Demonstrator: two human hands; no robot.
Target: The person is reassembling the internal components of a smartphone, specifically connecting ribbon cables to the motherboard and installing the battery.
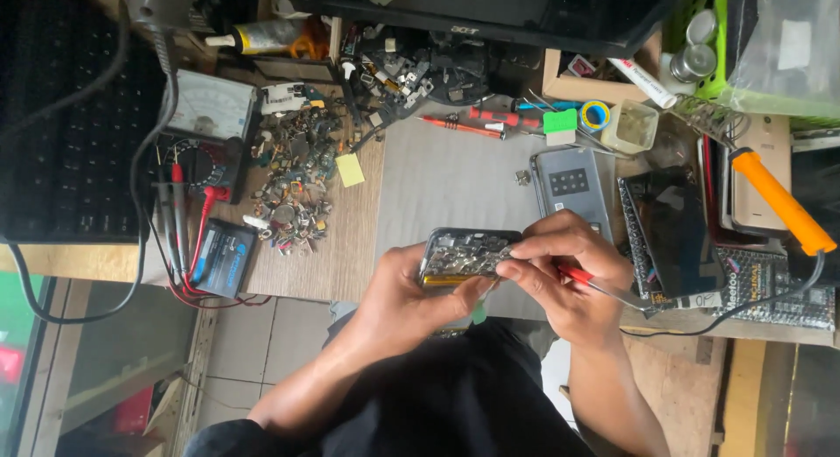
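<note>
We clasp the opened phone [464, 257] in the left hand [404, 298] above the worktop's [455, 172] near edge, steadying its exposed internals. The right hand [560, 277] grips a red-handled screwdriver [604, 286], tip meeting the phone.

— What's on the table [346, 264]?
— A grey mat [446, 181], a heap of small metal parts [293, 190], a yellow note [350, 169], a multimeter [210, 129], red screwdrivers [472, 123] and an orange-handled soldering iron [781, 200].

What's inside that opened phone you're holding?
Inside the opened phone: shiny metal parts and a yellow strip. The left hand and right hand cover its edges.
</note>
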